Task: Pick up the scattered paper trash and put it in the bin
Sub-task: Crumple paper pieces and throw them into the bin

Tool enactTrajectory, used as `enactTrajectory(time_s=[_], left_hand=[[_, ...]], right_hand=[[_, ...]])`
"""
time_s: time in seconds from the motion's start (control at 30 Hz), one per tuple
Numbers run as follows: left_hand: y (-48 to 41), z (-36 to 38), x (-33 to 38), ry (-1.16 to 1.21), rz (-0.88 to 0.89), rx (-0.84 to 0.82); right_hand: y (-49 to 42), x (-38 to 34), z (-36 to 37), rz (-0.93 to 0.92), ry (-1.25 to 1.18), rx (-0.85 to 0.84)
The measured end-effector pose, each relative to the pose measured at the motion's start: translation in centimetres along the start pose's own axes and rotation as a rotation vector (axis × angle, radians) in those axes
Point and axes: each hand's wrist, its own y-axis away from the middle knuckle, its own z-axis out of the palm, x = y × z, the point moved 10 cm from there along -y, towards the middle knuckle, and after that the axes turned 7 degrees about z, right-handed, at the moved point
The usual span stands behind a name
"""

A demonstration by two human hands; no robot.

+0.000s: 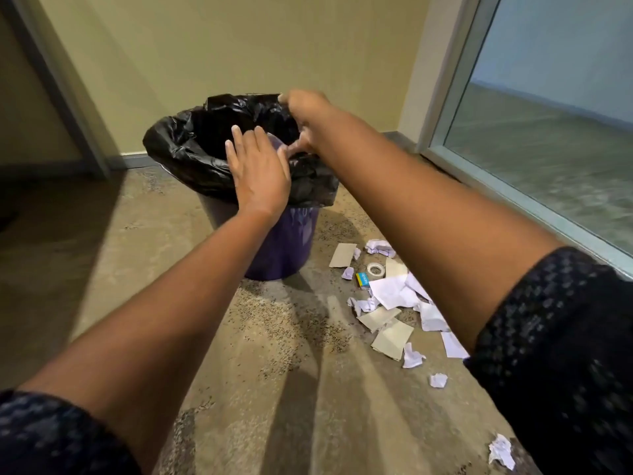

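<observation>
A purple bin (284, 248) with a black liner bag (178, 145) stands on the floor by the wall. My left hand (257, 169) lies flat over the bin's near rim, fingers spread, holding nothing. A pale lilac scrap (275, 142) shows just past its fingertips; whether either hand holds it I cannot tell. My right hand (308, 111) reaches over the bin's right side, its fingertips pinching the liner's raised back edge. Scattered paper trash (394, 293), white sheets, tan cardboard pieces and crumpled balls, lies on the floor to the right of the bin.
Among the paper lie a tape roll (375, 269) and a small blue and yellow box (362, 280). Two crumpled balls (438, 380) (501, 452) lie nearer me. A glass window (548, 149) runs along the right; a yellow wall stands behind the bin.
</observation>
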Motion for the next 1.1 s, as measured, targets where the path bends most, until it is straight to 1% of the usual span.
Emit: enactTrajectory(time_s=[0.03,0.17,0.23,0.33,0.4,0.43,0.53,0.6,0.7,0.73,0.8,0.9,0.93,0.97,1.03,1.1], left_hand=[[0.4,0.0,0.1,-0.006,0.011,0.002],[2.4,0.3,1.1,-0.041,0.064,-0.005],[3.8,0.7,2.4,-0.035,0.116,0.0],[6.6,2.2,5.6,-0.017,0.28,-0.016],[8.5,4.3,7.5,-0.012,0.358,-0.111],[9.5,5.7,8.2,-0.014,0.365,-0.185],[12.6,10.0,9.1,-0.017,0.293,-0.412],[15.0,12.5,9.6,0.025,0.226,-0.526],[19.0,16.3,10.4,0.057,0.16,-0.732],[20.5,17.5,10.8,0.067,0.141,-0.812],[23.1,19.1,11.6,0.103,0.111,-0.943],[25.5,20.2,13.2,0.137,0.091,-1.029],[26.0,20.4,13.6,0.138,0.089,-1.046],[26.4,20.8,13.9,0.137,0.086,-1.062],[27.0,21.4,14.4,0.137,0.077,-1.085],[27.2,22.0,14.7,0.137,0.061,-1.086]], right_hand=[[0.5,0.3,-0.8,-0.013,-0.028,0.052],[1.6,2.5,-4.3,-0.094,-0.182,0.097],[2.6,4.6,-7.3,-0.116,-0.22,0.157],[3.6,9.7,-12.8,-0.061,-0.116,0.282],[4.6,13.7,-16.7,-0.006,-0.023,0.37],[5.5,15.5,-18.7,0.024,0.036,0.422],[9.0,20.7,-24.6,0.135,0.306,0.541],[12.0,23.4,-28.0,0.208,0.49,0.599],[15.8,26.7,-32.5,0.282,0.653,0.66],[17.0,27.9,-33.9,0.338,0.711,0.676],[19.0,30.4,-36.5,0.473,0.838,0.689],[21.8,33.3,-38.9,0.684,1.014,0.621],[22.5,34.2,-39.6,0.736,1.042,0.595],[23.5,34.8,-40.1,0.784,1.007,0.598],[24.9,36.2,-41.0,0.832,0.85,0.626],[25.2,36.6,-40.7,0.828,0.749,0.609]])
